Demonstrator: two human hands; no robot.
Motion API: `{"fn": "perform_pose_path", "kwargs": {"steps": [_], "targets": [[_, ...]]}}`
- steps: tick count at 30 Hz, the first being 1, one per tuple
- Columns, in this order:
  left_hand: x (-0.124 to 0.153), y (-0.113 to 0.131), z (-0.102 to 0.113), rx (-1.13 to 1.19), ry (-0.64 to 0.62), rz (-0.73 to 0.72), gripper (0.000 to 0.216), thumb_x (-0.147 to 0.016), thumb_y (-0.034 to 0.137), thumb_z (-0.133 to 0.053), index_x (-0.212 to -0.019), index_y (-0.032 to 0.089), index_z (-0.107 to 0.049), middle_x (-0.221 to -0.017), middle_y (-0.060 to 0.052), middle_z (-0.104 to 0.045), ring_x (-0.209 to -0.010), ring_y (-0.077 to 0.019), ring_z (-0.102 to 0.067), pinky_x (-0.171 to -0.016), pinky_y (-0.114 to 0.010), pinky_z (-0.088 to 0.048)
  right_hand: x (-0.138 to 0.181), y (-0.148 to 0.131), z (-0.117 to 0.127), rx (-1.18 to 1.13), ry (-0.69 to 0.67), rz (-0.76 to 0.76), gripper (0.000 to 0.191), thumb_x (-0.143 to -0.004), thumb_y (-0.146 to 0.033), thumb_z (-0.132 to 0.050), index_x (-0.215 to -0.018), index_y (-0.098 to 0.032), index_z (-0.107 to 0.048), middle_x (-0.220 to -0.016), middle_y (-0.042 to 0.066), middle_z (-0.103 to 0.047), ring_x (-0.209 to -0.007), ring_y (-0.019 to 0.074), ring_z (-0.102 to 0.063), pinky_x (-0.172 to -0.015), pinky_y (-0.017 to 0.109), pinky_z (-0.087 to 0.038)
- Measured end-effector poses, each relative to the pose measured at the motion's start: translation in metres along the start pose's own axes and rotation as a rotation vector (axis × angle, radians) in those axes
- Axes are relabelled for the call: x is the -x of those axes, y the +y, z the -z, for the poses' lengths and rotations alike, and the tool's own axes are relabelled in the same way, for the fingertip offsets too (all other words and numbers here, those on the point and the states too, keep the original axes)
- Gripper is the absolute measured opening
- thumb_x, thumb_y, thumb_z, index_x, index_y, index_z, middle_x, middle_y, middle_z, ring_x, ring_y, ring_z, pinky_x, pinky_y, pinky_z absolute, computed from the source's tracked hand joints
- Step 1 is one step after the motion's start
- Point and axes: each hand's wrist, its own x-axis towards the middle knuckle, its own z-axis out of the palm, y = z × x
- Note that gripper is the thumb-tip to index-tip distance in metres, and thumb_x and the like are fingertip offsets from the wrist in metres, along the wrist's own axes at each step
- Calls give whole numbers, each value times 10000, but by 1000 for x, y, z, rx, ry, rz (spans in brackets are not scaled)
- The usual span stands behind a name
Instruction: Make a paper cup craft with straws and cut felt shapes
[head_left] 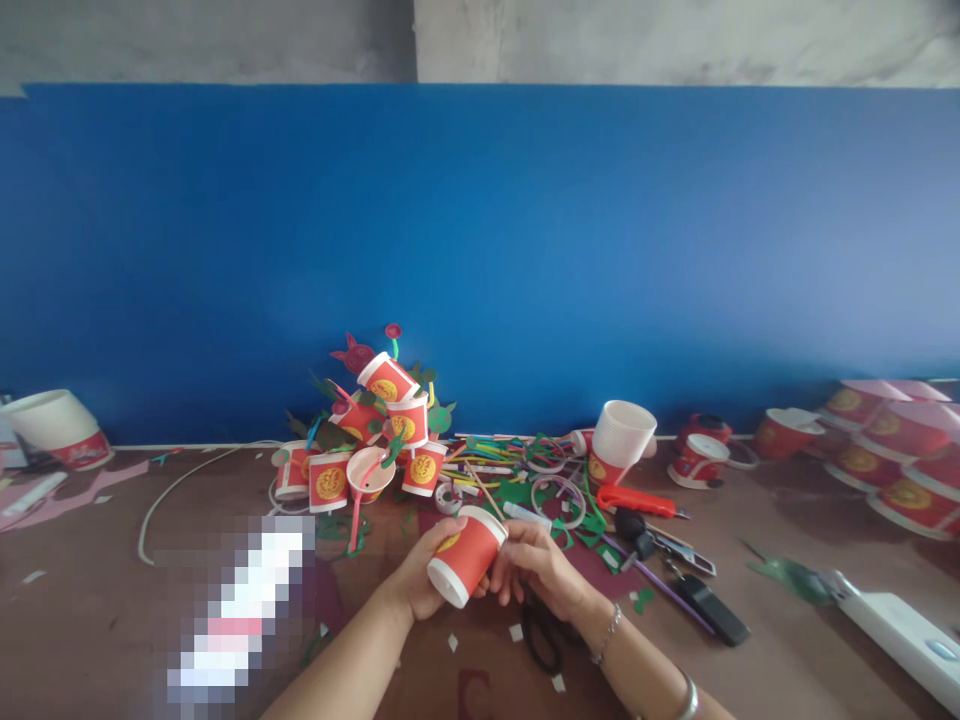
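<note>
My left hand (pixel 415 580) is wrapped round a red paper cup (pixel 466 557) with a yellow emblem, held on its side with the white base toward me. My right hand (pixel 541 570) grips the cup's other side, and a thin white stick (pixel 526 516) juts out past its fingers. A thin wooden skewer (pixel 484 489) pokes up from the cup's mouth. Both hands are closed on the cup, a little above the brown table (pixel 112 620).
A pile of red cups with green paper leaves (pixel 375 430) stands behind the hands by the blue wall. Coloured straws (pixel 487 460), stacked white cups (pixel 619 440), a red cutter (pixel 637 500), keys (pixel 645 540), black scissors (pixel 544 635) and more cups (pixel 900 450) lie around. A blurred patch (pixel 232 610) is at left.
</note>
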Motion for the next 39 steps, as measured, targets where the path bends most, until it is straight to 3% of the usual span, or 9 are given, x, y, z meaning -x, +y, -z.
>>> {"fn": "perform_pose_path", "kwargs": {"steps": [12,18,29,35,39], "targets": [[0,0,0,-7,-16,14,534,-822,496,-451,-816,10,-672,-545,-121,-655,-457,-169,-610,-466,-241,-451,-2,7,3,9,-14,2,346,-739,-416,-685,-819,-83,-628,-607,96,-713,-401,121,-625,-303,116,-352],[1,-1,-1,37,-56,-6,482,-832,456,-483,-898,14,-662,-605,-115,-671,-509,-174,-614,-471,-248,-438,-2,5,1,-6,5,-30,320,-723,-393,-684,-776,-82,-628,-606,110,-715,-405,135,-631,-295,123,-363],[0,-1,-3,21,-95,-15,507,-839,476,-452,-862,16,-663,-586,-121,-658,-506,-186,-602,-465,-256,-403,-3,5,-1,-54,20,-56,189,-684,-256,-628,-687,-68,-646,-556,118,-700,-409,159,-640,-335,160,-439],[1,-2,0,60,14,-19,513,-856,487,-433,-909,28,-655,-622,-113,-662,-517,-179,-611,-478,-256,-430,-1,3,2,-74,3,-27,270,-737,-351,-696,-786,-100,-606,-609,95,-716,-444,144,-647,-365,153,-423],[2,-3,1,16,-79,-54,607,-805,594,-501,-929,19,-652,-681,-127,-666,-587,-184,-626,-554,-272,-472,-2,3,4,-63,52,-12,271,-729,-351,-710,-753,-113,-581,-590,89,-712,-414,134,-626,-356,156,-407]]}}
